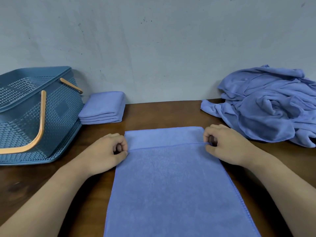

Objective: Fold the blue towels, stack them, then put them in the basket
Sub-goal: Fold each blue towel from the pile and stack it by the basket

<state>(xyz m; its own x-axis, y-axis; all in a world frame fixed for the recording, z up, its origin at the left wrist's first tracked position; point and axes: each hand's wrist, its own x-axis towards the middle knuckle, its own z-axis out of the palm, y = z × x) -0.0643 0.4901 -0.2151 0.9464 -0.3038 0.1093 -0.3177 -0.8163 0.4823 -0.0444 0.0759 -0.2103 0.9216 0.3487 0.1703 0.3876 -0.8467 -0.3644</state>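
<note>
A blue towel lies flat and lengthwise on the brown table, running from the near edge to the middle. Its upper layer ends in a hem a little short of the far end. My left hand pinches the left end of that hem, and my right hand pinches the right end. A stack of folded blue towels sits at the back left, beside the blue perforated basket with tan handles. A heap of unfolded blue towels lies at the back right.
The brown wooden table ends at a grey wall behind it. The basket stands at the table's left side with its handles folded down.
</note>
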